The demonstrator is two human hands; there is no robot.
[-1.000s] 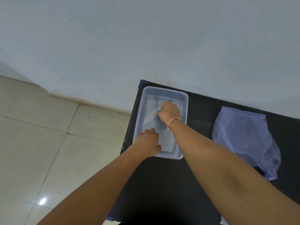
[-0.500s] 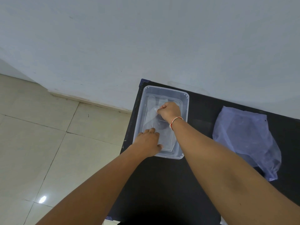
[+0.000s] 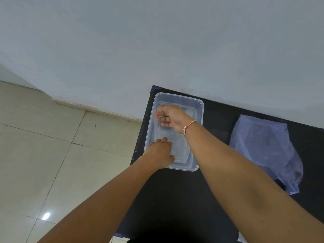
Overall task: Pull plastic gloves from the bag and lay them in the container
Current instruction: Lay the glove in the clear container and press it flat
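A clear rectangular plastic container [image 3: 200, 109] stands at the far left corner of the black table [image 3: 175, 199]. Thin transparent plastic gloves [image 3: 179, 146] lie flat on its bottom, hard to tell apart. My left hand [image 3: 160, 153] rests palm down on the gloves at the container's near left corner. My right hand [image 3: 172, 116], with a red-and-white thread at the wrist, hovers over the far half, fingers stretched out to the left and holding nothing. The bluish translucent plastic bag [image 3: 263, 146] lies crumpled on the table to the right, apart from both hands.
A pale wall runs right behind the table's far edge. Beige tiled floor [image 3: 52, 155] lies beyond the table's left edge, which is close beside the container. Bare black table surface lies between the container and the bag.
My right hand was closed, pinching a glove in the container's far half; its fingers have now opened and stretched out to the left. My left hand stayed in place.
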